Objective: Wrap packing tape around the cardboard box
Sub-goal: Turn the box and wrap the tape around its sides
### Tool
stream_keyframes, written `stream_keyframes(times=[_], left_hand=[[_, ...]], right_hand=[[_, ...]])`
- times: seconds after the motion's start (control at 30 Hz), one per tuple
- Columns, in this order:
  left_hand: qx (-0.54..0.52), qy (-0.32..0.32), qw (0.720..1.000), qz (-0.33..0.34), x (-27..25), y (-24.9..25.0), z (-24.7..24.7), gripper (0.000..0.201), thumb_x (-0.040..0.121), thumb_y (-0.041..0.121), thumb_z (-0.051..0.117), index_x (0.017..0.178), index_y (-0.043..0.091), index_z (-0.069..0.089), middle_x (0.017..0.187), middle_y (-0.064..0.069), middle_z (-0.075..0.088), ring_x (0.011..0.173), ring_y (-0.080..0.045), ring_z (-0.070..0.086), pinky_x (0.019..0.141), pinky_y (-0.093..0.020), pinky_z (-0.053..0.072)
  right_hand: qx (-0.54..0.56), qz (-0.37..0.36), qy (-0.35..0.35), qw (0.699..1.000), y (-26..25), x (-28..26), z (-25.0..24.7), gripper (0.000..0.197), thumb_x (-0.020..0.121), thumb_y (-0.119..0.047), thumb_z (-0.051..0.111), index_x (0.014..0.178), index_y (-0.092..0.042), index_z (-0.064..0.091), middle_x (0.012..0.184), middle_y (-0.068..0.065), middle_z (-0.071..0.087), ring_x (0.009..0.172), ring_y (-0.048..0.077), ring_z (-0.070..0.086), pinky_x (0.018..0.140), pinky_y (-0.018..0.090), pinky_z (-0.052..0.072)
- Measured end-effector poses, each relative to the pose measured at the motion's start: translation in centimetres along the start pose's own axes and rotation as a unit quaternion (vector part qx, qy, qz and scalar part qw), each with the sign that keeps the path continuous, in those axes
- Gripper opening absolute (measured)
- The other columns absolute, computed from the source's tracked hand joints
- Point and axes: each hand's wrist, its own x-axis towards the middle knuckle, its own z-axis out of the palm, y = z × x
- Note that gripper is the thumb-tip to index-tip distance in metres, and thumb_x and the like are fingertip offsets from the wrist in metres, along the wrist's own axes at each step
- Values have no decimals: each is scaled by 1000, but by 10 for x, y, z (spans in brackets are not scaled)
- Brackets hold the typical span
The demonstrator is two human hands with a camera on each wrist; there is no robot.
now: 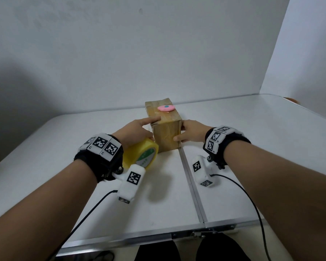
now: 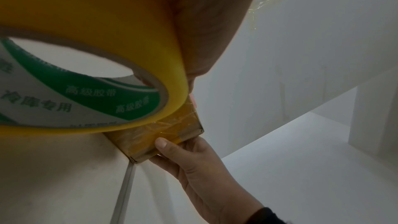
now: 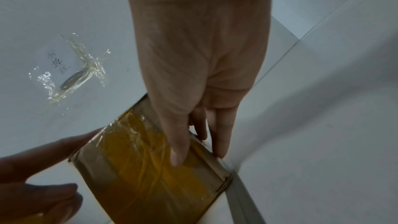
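Observation:
A cardboard box (image 1: 167, 135) wrapped in yellowish tape stands upright at the middle of the white table (image 1: 252, 129). A pink oval object (image 1: 166, 108) lies on its top. My left hand (image 1: 149, 129) holds a yellow packing tape roll (image 1: 141, 154) against the box's left side, its index finger stretched onto the box top. The roll (image 2: 86, 23) fills the left wrist view, touching the box (image 2: 163, 134). My right hand (image 1: 180, 132) grips the box's right front corner, thumb on the front face (image 3: 140, 176), fingers (image 3: 219, 142) on the right side.
A metal seam (image 1: 192, 185) runs from the box to the table's front edge. White walls stand behind and to the right. A patch of old clear tape (image 3: 73, 74) sticks to the back wall. Cables (image 1: 252, 204) trail from both wrists.

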Motion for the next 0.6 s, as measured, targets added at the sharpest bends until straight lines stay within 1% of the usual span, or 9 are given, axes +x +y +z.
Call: stream_keyframes(times=[0.07, 0.13, 0.23, 0.3, 0.37, 0.4, 0.47, 0.53, 0.6], left_hand=[[-21, -3, 1000, 7, -2, -1, -2, 61, 92, 17, 58, 141, 50, 41, 115, 2, 66, 82, -9, 62, 70, -24, 51], [-38, 1, 999, 19, -6, -5, -3, 62, 95, 20, 55, 145, 47, 33, 100, 4, 74, 82, -9, 65, 77, -24, 52], [-89, 35, 995, 23, -15, -15, -7, 65, 96, 21, 54, 147, 47, 24, 98, 2, 75, 88, -12, 64, 70, -17, 46], [-133, 64, 989, 24, -22, -22, -10, 62, 96, 22, 51, 148, 44, 26, 98, 2, 74, 89, -15, 59, 70, -21, 43], [-167, 83, 982, 34, -29, -25, -13, 56, 97, 23, 48, 147, 43, 31, 95, 4, 73, 88, -16, 55, 71, -27, 41], [-178, 88, 979, 43, -32, -25, -14, 54, 98, 22, 48, 146, 41, 34, 94, 4, 73, 88, -16, 54, 73, -30, 40], [-200, 89, 974, 67, -41, -20, -16, 53, 98, 21, 49, 146, 39, 36, 94, 2, 73, 91, -17, 57, 76, -31, 42], [-220, 77, 968, 89, -49, -13, -14, 54, 96, 19, 52, 146, 37, 37, 96, 0, 73, 93, -16, 62, 79, -29, 46], [-237, 60, 964, 104, -56, -7, -7, 58, 95, 17, 56, 146, 37, 37, 94, 2, 72, 89, -13, 64, 76, -27, 49]], right_hand=[[-26, 7, 16, 1000, -3, 1, 2, 52, 81, -18, 74, 128, -5, 56, 127, 12, 65, 114, 28, 65, 99, 41, 53], [-81, 13, 31, 996, -6, 1, 5, 50, 79, -18, 73, 124, -5, 57, 124, 12, 66, 113, 28, 64, 99, 41, 51], [-90, 15, 40, 995, -8, -4, 9, 57, 77, -16, 72, 130, -7, 52, 127, 12, 63, 118, 28, 60, 101, 41, 48], [-94, 16, 33, 995, -8, -8, 10, 65, 80, -14, 69, 139, -10, 43, 134, 12, 59, 123, 29, 56, 103, 41, 47], [-110, 29, 31, 993, -10, -12, 10, 66, 86, -9, 58, 146, -11, 32, 140, 14, 53, 127, 32, 52, 103, 40, 46], [-110, 36, 49, 992, -13, -15, 9, 63, 89, -5, 52, 147, -10, 30, 142, 15, 50, 129, 33, 50, 104, 39, 44], [-66, 39, 143, 987, -18, -22, 6, 55, 88, 1, 46, 141, -7, 38, 141, 16, 47, 127, 32, 49, 105, 39, 42], [11, 21, 252, 967, -26, -31, 1, 43, 83, 2, 46, 126, -3, 48, 129, 15, 52, 116, 30, 54, 97, 37, 45], [60, -6, 288, 956, -33, -42, -1, 32, 83, -1, 47, 113, -6, 55, 111, 10, 59, 104, 27, 58, 84, 31, 45]])
